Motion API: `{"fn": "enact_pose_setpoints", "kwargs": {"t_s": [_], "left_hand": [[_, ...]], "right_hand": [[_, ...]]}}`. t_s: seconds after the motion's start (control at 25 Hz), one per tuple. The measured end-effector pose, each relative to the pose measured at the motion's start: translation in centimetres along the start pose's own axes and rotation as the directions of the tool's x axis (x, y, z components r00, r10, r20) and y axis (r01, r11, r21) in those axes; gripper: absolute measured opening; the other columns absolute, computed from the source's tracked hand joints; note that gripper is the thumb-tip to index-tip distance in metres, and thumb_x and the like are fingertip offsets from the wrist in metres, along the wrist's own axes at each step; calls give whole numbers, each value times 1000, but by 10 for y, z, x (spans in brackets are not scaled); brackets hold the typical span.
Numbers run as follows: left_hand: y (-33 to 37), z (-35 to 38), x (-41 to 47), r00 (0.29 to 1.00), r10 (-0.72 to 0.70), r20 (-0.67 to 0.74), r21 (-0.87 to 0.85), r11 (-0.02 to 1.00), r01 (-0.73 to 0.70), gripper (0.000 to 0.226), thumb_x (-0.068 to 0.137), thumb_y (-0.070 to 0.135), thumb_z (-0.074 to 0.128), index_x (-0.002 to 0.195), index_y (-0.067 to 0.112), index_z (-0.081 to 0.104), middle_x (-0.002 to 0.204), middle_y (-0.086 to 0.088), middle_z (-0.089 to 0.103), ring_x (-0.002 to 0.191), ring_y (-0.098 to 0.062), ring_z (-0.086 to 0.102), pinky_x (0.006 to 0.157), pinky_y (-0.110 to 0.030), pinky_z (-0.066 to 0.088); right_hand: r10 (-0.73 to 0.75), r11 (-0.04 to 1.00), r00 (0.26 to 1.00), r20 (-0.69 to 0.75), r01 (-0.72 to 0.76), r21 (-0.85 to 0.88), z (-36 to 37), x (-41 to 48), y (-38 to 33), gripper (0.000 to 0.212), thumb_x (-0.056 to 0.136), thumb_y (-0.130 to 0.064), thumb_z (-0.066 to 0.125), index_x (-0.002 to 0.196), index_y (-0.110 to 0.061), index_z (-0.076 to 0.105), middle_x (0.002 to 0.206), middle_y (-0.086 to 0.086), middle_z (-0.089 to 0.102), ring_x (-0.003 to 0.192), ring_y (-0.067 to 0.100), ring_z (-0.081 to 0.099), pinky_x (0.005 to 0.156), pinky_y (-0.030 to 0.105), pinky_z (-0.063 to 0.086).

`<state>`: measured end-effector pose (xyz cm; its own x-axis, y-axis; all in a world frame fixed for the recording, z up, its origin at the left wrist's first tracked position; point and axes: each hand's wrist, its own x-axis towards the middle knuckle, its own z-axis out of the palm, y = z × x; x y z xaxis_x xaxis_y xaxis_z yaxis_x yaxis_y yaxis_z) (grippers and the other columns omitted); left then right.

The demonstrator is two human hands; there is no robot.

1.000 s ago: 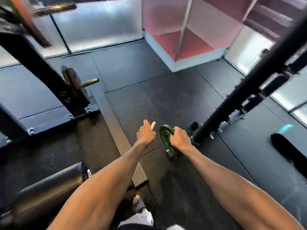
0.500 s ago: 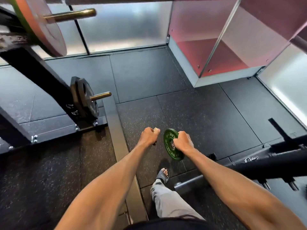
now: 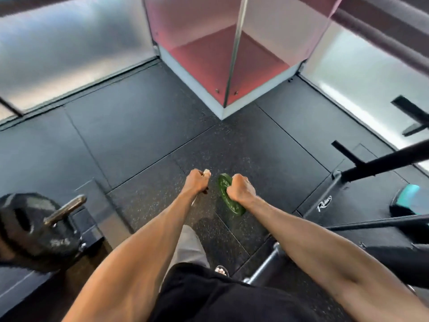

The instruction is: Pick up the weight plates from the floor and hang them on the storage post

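My right hand (image 3: 240,190) is closed around a small green weight plate (image 3: 226,201), held on edge above the black rubber floor. My left hand (image 3: 196,182) is fisted around a thin object seen edge-on; a pale tip shows above the fist and a sliver below it, and I cannot tell what it is. At the lower left a brass storage post (image 3: 65,209) sticks out of a black rack, with black plates (image 3: 34,231) hanging on it. Both hands are well to the right of that post.
A black rack frame with a slanted bar (image 3: 380,162) and a base marked with white lettering stands at the right. A steel bar end (image 3: 267,266) lies near my feet. A pink-and-white corner column (image 3: 220,89) rises ahead. A teal object (image 3: 408,196) sits far right.
The view has swung right and closer: the post with black plates slid to the lower left. Both hands keep their grip, with the green plate carried off the floor.
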<state>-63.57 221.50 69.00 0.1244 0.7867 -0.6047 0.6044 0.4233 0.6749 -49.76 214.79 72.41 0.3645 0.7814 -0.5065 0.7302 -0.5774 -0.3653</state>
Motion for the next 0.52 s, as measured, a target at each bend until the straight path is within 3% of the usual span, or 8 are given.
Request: {"fn": "enact_pose_setpoints", "kwargs": {"t_s": [0.16,0.28,0.52], "left_hand": [[81,-11,104,994,37,99,126,991,-50,51,100,44,46,79,1,64,71,-15,70,76,-30,71,64,-30,50],[152,-13,161,971,115,209,241,956,-165,56,101,44,45,103,-8,67,97,-22,73,95,-34,69,79,-36,50],[296,29,253,874,239,423,263,891,-371,53,101,40,45,96,-7,68,99,-26,73,94,-37,72,84,-45,56]], "right_hand": [[163,984,986,-35,-160,77,-39,93,-24,28,83,-12,58,108,-4,66,113,17,70,105,36,67,84,38,54],[310,938,948,-66,-294,183,-78,142,-37,28,83,-9,56,109,-4,65,107,14,70,98,33,67,86,42,57],[552,772,813,-186,-415,481,-174,227,-31,23,88,-4,56,109,-4,64,97,10,69,88,28,66,83,42,57]]}}
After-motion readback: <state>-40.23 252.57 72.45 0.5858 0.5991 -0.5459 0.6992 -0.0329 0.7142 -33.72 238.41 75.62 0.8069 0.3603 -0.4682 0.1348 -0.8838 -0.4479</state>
